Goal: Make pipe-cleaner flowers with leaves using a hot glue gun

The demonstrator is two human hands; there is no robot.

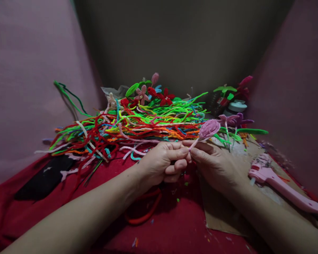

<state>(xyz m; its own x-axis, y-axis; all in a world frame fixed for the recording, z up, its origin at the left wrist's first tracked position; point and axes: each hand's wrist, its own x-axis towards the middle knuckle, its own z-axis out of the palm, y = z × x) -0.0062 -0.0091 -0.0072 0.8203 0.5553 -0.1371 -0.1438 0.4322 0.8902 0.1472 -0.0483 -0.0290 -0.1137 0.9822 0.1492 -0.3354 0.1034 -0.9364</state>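
My left hand (163, 163) and my right hand (214, 163) meet at the middle of the view, fingers pinched together. Between them they grip the thin stem of a pink pipe-cleaner bud (209, 128), whose coiled oval head sticks up to the right above my right fingers. Just behind my hands lies a wide heap of pipe cleaners (137, 128) in red, green, yellow, orange, white and teal on a red cloth (172, 229).
Finished pipe-cleaner flowers (159, 93) stand behind the heap, and purple ones (234, 120) at the right. A pink glue gun (278, 183) lies on brown cardboard (222, 215) to the right. A black flat object (46, 178) lies at the left. A red pipe-cleaner loop (145, 215) sits under my left wrist.
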